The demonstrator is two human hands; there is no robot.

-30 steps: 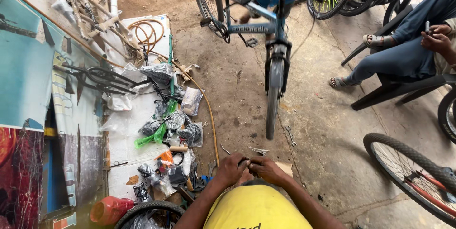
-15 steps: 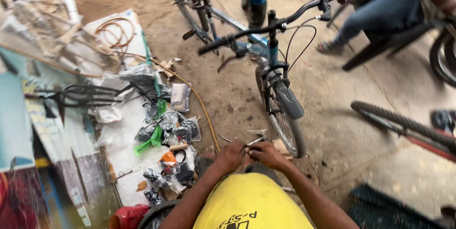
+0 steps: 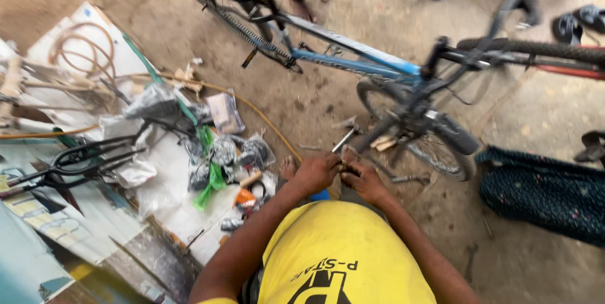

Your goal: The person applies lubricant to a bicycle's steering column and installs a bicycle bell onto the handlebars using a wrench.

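My left hand (image 3: 317, 172) and my right hand (image 3: 362, 178) are together in front of my yellow shirt (image 3: 343, 257), low over the dirt ground. Both pinch a small part between them; it is too small and hidden to name. A short metal tool (image 3: 344, 140) lies on the ground just beyond my fingers. A blue bicycle (image 3: 359, 63) stands right ahead, its front wheel (image 3: 419, 134) close to my right hand.
White sheets (image 3: 161, 171) on the left carry several plastic bags of parts, a green strip and black bike frames (image 3: 82, 156). A coiled hose (image 3: 82, 52) lies far left. A dark patterned mat (image 3: 548, 190) is at right. Other people's legs stand beyond the bicycle.
The view has tilted down and turned; the bicycle now runs across the top. My hands remain together in front of me.
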